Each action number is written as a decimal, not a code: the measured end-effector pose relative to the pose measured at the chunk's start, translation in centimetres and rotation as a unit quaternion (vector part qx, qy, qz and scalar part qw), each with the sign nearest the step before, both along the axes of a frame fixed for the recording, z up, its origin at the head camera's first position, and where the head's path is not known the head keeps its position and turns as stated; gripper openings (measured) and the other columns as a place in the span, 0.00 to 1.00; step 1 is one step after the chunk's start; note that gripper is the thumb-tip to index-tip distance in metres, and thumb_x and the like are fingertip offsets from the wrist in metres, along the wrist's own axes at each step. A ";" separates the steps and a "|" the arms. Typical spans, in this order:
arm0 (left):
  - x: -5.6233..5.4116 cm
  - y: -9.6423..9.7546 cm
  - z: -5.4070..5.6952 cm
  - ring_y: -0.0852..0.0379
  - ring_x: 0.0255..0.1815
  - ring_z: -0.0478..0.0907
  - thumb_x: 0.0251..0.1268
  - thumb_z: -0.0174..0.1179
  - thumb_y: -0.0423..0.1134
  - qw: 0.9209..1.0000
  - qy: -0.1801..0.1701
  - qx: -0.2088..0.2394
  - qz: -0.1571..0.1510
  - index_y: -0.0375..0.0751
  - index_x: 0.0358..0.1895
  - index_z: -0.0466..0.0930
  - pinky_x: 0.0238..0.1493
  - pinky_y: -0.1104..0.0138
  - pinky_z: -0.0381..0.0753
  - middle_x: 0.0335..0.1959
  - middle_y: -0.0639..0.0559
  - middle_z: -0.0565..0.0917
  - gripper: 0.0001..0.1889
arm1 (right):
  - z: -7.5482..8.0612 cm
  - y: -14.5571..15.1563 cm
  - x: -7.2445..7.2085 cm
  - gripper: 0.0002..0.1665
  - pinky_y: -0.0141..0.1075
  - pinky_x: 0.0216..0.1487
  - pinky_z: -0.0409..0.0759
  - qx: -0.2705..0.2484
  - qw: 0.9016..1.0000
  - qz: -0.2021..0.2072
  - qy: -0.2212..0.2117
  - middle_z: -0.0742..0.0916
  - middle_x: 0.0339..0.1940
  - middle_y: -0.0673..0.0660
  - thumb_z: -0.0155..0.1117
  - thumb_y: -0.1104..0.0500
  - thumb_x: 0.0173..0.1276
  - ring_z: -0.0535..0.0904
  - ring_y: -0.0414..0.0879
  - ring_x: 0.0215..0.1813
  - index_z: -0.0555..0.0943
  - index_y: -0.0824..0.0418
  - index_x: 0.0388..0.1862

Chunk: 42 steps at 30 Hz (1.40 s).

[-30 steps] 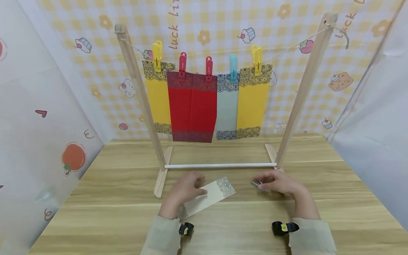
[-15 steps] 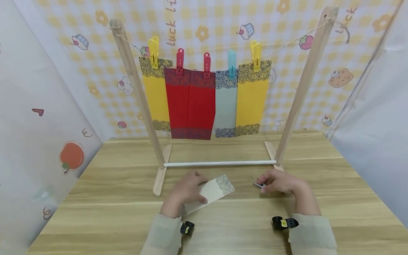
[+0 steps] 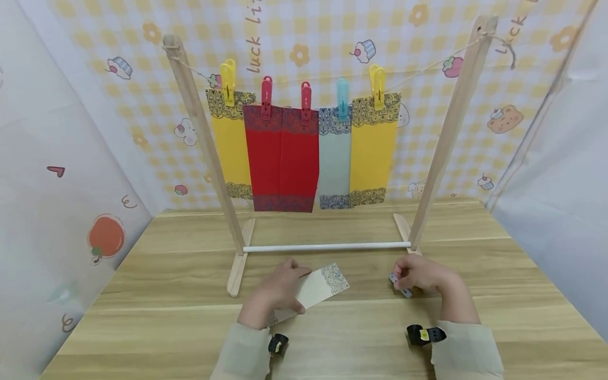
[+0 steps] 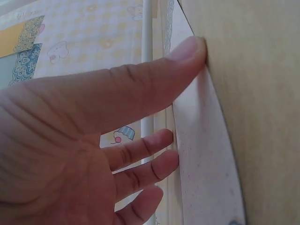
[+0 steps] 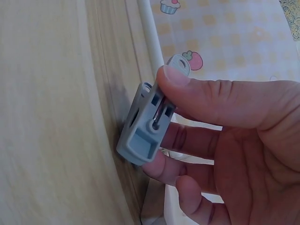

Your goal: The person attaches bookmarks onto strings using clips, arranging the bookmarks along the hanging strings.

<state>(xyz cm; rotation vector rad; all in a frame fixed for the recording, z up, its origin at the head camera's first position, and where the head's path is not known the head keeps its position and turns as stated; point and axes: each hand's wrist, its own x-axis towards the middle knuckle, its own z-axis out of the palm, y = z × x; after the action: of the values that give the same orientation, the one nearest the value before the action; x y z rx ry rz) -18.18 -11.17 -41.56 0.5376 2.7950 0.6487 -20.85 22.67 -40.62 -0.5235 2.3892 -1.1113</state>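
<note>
A cream paper card (image 3: 323, 287) with lace-patterned ends lies slanted on the table in the head view. My left hand (image 3: 277, 290) spans its width, thumb at the near edge and fingertips at the far edge. In the left wrist view the thumb touches one long edge of the card (image 4: 201, 140), the fingers the other. My right hand (image 3: 423, 274) pinches a grey clothespin (image 5: 145, 131) between thumb and fingers, just above the table at the rack's right foot. The clothespin's jaws look closed, with nothing between them.
Behind the hands stands a wooden rack (image 3: 439, 137) with a white crossbar (image 3: 328, 247). On its string, yellow, red and blue clothespins hold yellow cards (image 3: 372, 153), red cards (image 3: 299, 163) and a pale blue card (image 3: 334, 161). A patterned cloth (image 3: 299, 31) hangs behind.
My right hand has shifted slightly right and turned the clothespin in its fingers. My left thumb has slid toward the card's near edge, while the fingers have come to the far edge.
</note>
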 end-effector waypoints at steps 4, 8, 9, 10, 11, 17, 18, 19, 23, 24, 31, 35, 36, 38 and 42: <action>-0.1 -0.1 -0.1 0.44 0.57 0.72 0.34 0.82 0.33 1.000 -0.003 0.007 -0.003 0.40 0.66 0.75 0.57 0.49 0.77 0.58 0.40 0.72 0.45 | 0.2 0.0 0.1 0.06 0.31 0.29 0.68 0.002 1.000 -0.009 0.000 0.77 0.26 0.51 0.67 0.69 0.61 0.69 0.42 0.29 0.77 0.68 0.31; 0.0 -0.1 -0.2 0.43 0.56 0.71 0.35 0.82 0.34 1.000 -0.009 0.006 -0.005 0.42 0.67 0.74 0.56 0.47 0.77 0.59 0.40 0.72 0.46 | 0.4 0.0 0.2 0.07 0.32 0.28 0.67 0.007 1.000 -0.017 -0.007 0.77 0.26 0.51 0.67 0.69 0.62 0.68 0.43 0.28 0.76 0.67 0.31; 0.0 -0.1 -0.3 0.43 0.56 0.71 0.35 0.82 0.34 1.000 -0.012 0.007 -0.005 0.43 0.67 0.74 0.56 0.47 0.77 0.59 0.41 0.72 0.46 | 0.4 0.0 0.2 0.07 0.32 0.28 0.67 0.007 1.000 -0.018 -0.008 0.77 0.26 0.51 0.67 0.68 0.62 0.68 0.43 0.28 0.76 0.67 0.31; 0.0 -0.1 -0.3 0.43 0.56 0.71 0.35 0.81 0.33 1.000 -0.014 0.008 -0.005 0.43 0.67 0.74 0.55 0.47 0.77 0.59 0.41 0.72 0.46 | 0.4 -0.1 0.2 0.07 0.32 0.28 0.67 0.006 1.000 -0.019 -0.008 0.77 0.26 0.51 0.67 0.68 0.62 0.68 0.43 0.28 0.76 0.67 0.31; 0.1 -0.1 -0.2 0.43 0.56 0.71 0.35 0.81 0.33 1.000 -0.016 0.010 -0.006 0.43 0.68 0.74 0.54 0.47 0.77 0.60 0.41 0.71 0.46 | 0.4 -0.1 0.2 0.07 0.32 0.27 0.67 0.005 1.000 -0.020 -0.007 0.77 0.26 0.51 0.67 0.68 0.62 0.68 0.43 0.28 0.76 0.67 0.31; 0.2 0.0 -0.1 0.40 0.57 0.70 0.36 0.81 0.33 1.000 -0.019 0.016 0.003 0.42 0.70 0.71 0.53 0.45 0.78 0.61 0.40 0.70 0.48 | 0.4 -0.2 0.3 0.07 0.32 0.27 0.66 0.005 1.000 -0.023 -0.002 0.76 0.26 0.51 0.66 0.68 0.63 0.67 0.44 0.27 0.75 0.67 0.30; 0.2 0.0 -0.1 0.39 0.57 0.70 0.36 0.81 0.33 1.000 -0.019 0.016 0.006 0.41 0.70 0.70 0.53 0.45 0.78 0.61 0.39 0.69 0.48 | 0.4 -0.2 0.3 0.07 0.32 0.27 0.66 0.006 1.000 -0.024 -0.002 0.76 0.26 0.51 0.66 0.68 0.63 0.67 0.44 0.28 0.75 0.67 0.30; 0.2 0.0 -0.2 0.39 0.58 0.70 0.36 0.81 0.33 1.000 -0.019 0.014 0.008 0.41 0.71 0.69 0.53 0.46 0.78 0.61 0.39 0.69 0.49 | 0.4 -0.2 0.3 0.07 0.32 0.27 0.66 0.006 1.000 -0.025 -0.003 0.76 0.26 0.51 0.66 0.68 0.63 0.67 0.44 0.27 0.75 0.66 0.31; 0.2 0.0 -0.2 0.40 0.55 0.70 0.35 0.82 0.34 1.000 -0.014 0.009 0.009 0.38 0.71 0.68 0.52 0.47 0.78 0.58 0.40 0.70 0.50 | 0.5 -0.2 0.3 0.07 0.32 0.28 0.67 0.005 1.000 -0.025 0.001 0.76 0.26 0.51 0.66 0.68 0.63 0.68 0.44 0.28 0.75 0.67 0.31; 0.1 0.0 -0.2 0.40 0.54 0.70 0.35 0.82 0.34 1.000 -0.013 0.008 0.008 0.37 0.70 0.68 0.52 0.47 0.78 0.57 0.40 0.70 0.50 | 0.5 -0.2 0.3 0.07 0.32 0.28 0.67 0.005 1.000 -0.024 0.003 0.76 0.26 0.51 0.66 0.68 0.63 0.68 0.44 0.28 0.75 0.67 0.31; 0.2 -0.1 0.0 0.38 0.57 0.71 0.34 0.82 0.36 1.000 -0.013 0.009 0.001 0.41 0.70 0.68 0.55 0.42 0.76 0.58 0.36 0.72 0.50 | 0.6 -0.2 0.3 0.11 0.35 0.33 0.70 0.000 0.999 -0.049 0.013 0.77 0.30 0.54 0.68 0.67 0.63 0.70 0.46 0.33 0.75 0.68 0.39; 0.2 -0.2 0.1 0.39 0.57 0.71 0.36 0.82 0.37 1.000 -0.010 0.005 -0.002 0.43 0.70 0.68 0.55 0.42 0.76 0.59 0.38 0.73 0.49 | 0.7 -0.1 0.2 0.21 0.38 0.37 0.71 -0.003 0.998 -0.059 0.021 0.78 0.32 0.56 0.68 0.66 0.63 0.72 0.47 0.35 0.73 0.74 0.52; 0.2 -0.2 0.1 0.39 0.57 0.71 0.36 0.82 0.37 1.000 -0.008 0.002 -0.003 0.44 0.70 0.68 0.55 0.41 0.75 0.59 0.38 0.73 0.49 | 0.8 -0.1 0.2 0.24 0.38 0.37 0.71 0.000 0.998 -0.057 0.026 0.78 0.33 0.57 0.68 0.66 0.64 0.71 0.47 0.36 0.73 0.76 0.55; 0.2 -0.2 0.1 0.41 0.58 0.71 0.36 0.82 0.38 1.000 -0.002 -0.001 -0.004 0.45 0.69 0.69 0.55 0.40 0.73 0.59 0.40 0.74 0.48 | 0.8 0.0 0.1 0.27 0.37 0.38 0.71 0.006 0.998 -0.051 0.037 0.79 0.34 0.57 0.68 0.65 0.64 0.71 0.47 0.37 0.73 0.79 0.58; 0.3 -0.2 0.2 0.43 0.58 0.72 0.35 0.83 0.38 1.000 0.011 -0.003 -0.006 0.46 0.67 0.70 0.52 0.40 0.70 0.58 0.43 0.75 0.47 | 1.0 -0.1 0.1 0.25 0.34 0.38 0.72 0.006 0.998 -0.039 0.049 0.81 0.36 0.57 0.67 0.65 0.66 0.71 0.46 0.38 0.76 0.80 0.57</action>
<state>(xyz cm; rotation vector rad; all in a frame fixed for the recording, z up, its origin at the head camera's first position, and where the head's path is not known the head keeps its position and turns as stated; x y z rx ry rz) -17.89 -11.37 -41.35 0.5637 2.8102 0.6362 -20.77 22.61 -39.65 -0.4955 2.5198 -1.1272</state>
